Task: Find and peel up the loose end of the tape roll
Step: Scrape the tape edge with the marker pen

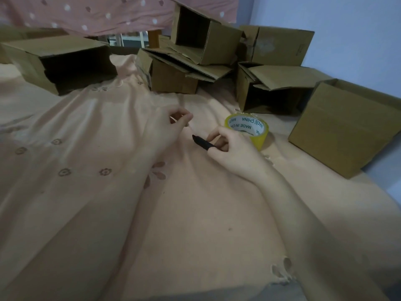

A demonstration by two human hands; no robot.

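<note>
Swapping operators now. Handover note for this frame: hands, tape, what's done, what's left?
Right hand: grip shut on a black marker, tip pointing left.
Left hand: fingers pinched together; a small pale scrap may be between them, too small to tell.
Tape roll: yellowish, lying on the peach bedsheet just beyond the right hand, untouched. Cardboard boxes behind.
Done: nothing on the roll.
Left: free a hand, pick up roll, find and peel its end.

A peach bedsheet (91,118) with faint flower prints covers the bed, torn at its near edge. Open cardboard boxes (208,40) crowd the far side. A pink dotted cloth (91,14) hangs behind them. A pale blue wall (347,16) rises at right under dim light.
</note>
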